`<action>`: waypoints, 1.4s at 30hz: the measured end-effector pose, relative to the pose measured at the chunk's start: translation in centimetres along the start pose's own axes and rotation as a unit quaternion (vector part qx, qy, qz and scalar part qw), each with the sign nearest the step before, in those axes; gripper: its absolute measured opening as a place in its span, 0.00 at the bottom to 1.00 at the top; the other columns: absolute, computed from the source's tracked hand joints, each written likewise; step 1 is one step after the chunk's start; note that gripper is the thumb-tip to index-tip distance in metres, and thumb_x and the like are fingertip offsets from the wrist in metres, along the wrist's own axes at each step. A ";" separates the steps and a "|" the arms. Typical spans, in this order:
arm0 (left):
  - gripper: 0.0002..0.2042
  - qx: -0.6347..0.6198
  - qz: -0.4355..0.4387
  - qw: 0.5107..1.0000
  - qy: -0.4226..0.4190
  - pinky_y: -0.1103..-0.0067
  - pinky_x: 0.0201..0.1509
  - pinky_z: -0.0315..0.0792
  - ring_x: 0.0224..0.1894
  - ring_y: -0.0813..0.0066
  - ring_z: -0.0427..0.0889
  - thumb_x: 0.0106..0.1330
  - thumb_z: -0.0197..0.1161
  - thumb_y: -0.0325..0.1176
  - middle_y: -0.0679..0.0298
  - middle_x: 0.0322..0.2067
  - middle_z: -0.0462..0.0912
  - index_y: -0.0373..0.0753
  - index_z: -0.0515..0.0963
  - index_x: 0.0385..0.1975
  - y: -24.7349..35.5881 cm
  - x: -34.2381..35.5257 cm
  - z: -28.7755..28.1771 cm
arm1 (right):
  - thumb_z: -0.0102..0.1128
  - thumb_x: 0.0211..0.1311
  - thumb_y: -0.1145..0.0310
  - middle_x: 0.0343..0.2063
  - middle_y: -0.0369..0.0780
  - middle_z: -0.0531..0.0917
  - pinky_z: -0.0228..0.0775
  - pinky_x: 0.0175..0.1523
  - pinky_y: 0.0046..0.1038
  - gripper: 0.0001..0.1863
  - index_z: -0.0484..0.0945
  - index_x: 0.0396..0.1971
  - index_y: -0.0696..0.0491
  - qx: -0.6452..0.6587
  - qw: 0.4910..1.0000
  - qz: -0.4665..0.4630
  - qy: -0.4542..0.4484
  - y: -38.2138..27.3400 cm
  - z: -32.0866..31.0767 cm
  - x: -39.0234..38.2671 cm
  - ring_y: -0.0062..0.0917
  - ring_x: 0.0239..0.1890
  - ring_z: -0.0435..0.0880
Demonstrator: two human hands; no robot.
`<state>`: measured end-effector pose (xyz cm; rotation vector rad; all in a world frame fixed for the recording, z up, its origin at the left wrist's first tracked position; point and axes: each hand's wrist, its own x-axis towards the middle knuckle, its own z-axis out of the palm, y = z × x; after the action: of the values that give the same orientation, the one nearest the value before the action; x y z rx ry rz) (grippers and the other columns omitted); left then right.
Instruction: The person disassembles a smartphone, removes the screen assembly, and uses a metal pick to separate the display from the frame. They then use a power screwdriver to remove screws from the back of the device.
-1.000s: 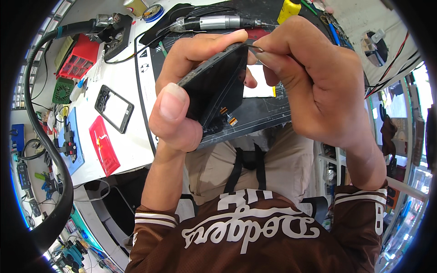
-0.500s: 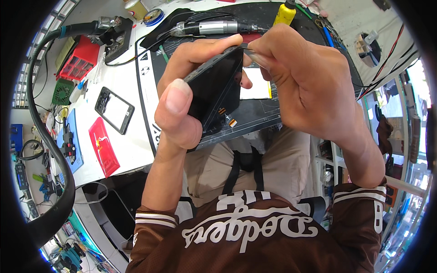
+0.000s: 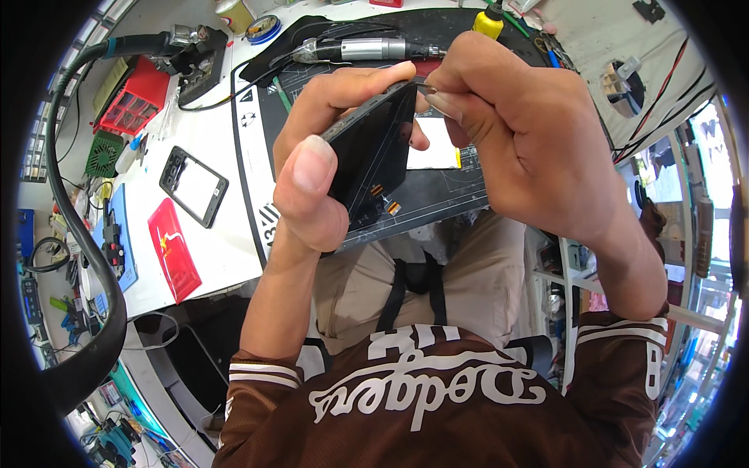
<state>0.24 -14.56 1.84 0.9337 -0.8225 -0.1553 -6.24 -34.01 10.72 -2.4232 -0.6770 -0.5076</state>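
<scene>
Black and glossy, the phone [image 3: 373, 148] tilts in our left hand [image 3: 310, 173], which curls around its left edge, thumb nearer us and a fingertip at its upper corner. We hold it above the dark mat [image 3: 460, 187] on the bench [image 3: 226, 253]. Beside that corner, our right hand [image 3: 530, 148] pinches a thin tool [image 3: 425, 86]; whether its tip touches the phone, we cannot tell.

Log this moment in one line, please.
Left hand: holds tilted black device | right hand: pinches thin tool beside device's upper corner | on table: black frame, red packet
</scene>
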 end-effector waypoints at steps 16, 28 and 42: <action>0.37 -0.017 0.015 1.000 -0.015 0.66 0.53 0.81 0.45 0.59 0.87 0.73 0.48 0.58 0.44 0.50 0.83 0.25 0.73 0.63 -0.1 -0.2 -0.6 | 0.55 0.67 0.85 0.21 0.41 0.79 0.71 0.31 0.33 0.08 0.77 0.42 0.58 -0.007 0.999 -0.031 -0.032 -0.1 -1.0 0.8 0.35 0.23 0.81; 0.40 -0.029 -0.011 0.999 -0.029 0.66 0.53 0.82 0.45 0.58 0.88 0.69 0.50 0.61 0.43 0.48 0.83 0.24 0.74 0.62 0.1 0.0 -0.3 | 0.54 0.67 0.86 0.23 0.40 0.77 0.68 0.30 0.29 0.06 0.78 0.37 0.60 0.044 0.997 -0.033 -0.061 0.1 -1.9 0.6 0.28 0.23 0.79; 0.36 -0.085 -0.149 0.984 0.056 0.57 0.74 0.71 0.68 0.50 0.78 0.76 0.43 0.57 0.49 0.69 0.75 0.32 0.73 0.69 -0.3 -1.5 -3.2 | 0.67 0.50 0.68 0.27 0.52 0.88 0.82 0.40 0.48 0.22 0.78 0.45 0.61 -0.014 0.992 0.090 -0.088 -0.8 -2.2 -1.1 0.50 0.34 0.90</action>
<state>1.47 -11.97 -0.31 0.8906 -0.5533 -0.4237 -8.03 -35.12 12.18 -2.5459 -0.5171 -0.2342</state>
